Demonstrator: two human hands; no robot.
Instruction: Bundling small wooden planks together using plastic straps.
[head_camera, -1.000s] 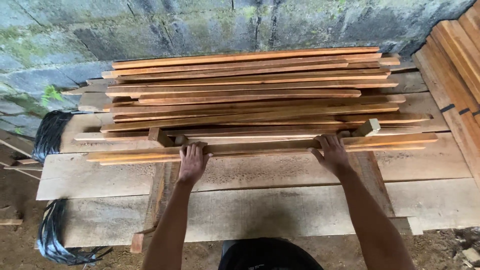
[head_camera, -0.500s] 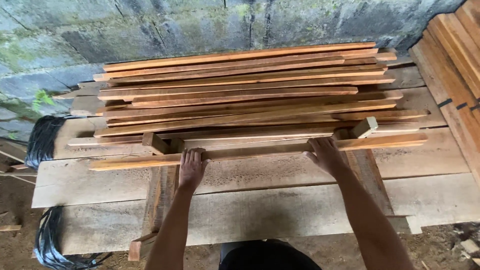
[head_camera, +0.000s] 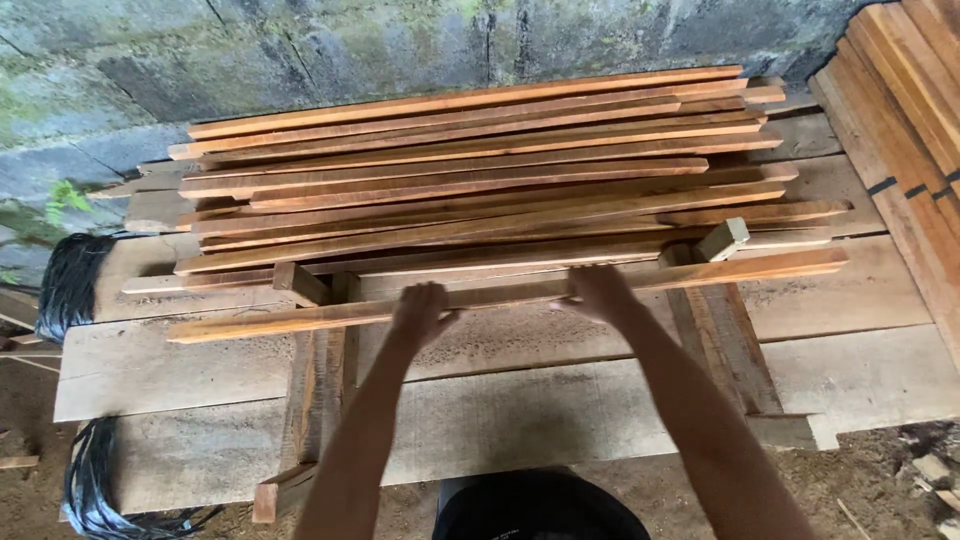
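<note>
A long reddish wooden slat (head_camera: 760, 268) lies nearest me at the front of a stack of similar slats (head_camera: 480, 170). My left hand (head_camera: 418, 313) rests on this front slat left of its middle, fingers over its edge. My right hand (head_camera: 598, 291) grips the same slat a little to the right. The slat lies across two wooden cross supports (head_camera: 318, 380) that rest on wide pale planks (head_camera: 850, 300).
A mossy concrete wall (head_camera: 400, 50) rises behind the stack. More reddish boards (head_camera: 910, 110) lean at the right. Black bundled straps (head_camera: 70, 285) hang at the left edge, with another bundle (head_camera: 95, 480) lower down. Dirt ground lies at bottom right.
The view has shifted, so the stack sits lower and further right in view. Both hands stay on the front slat, which has moved a little toward the stack.
</note>
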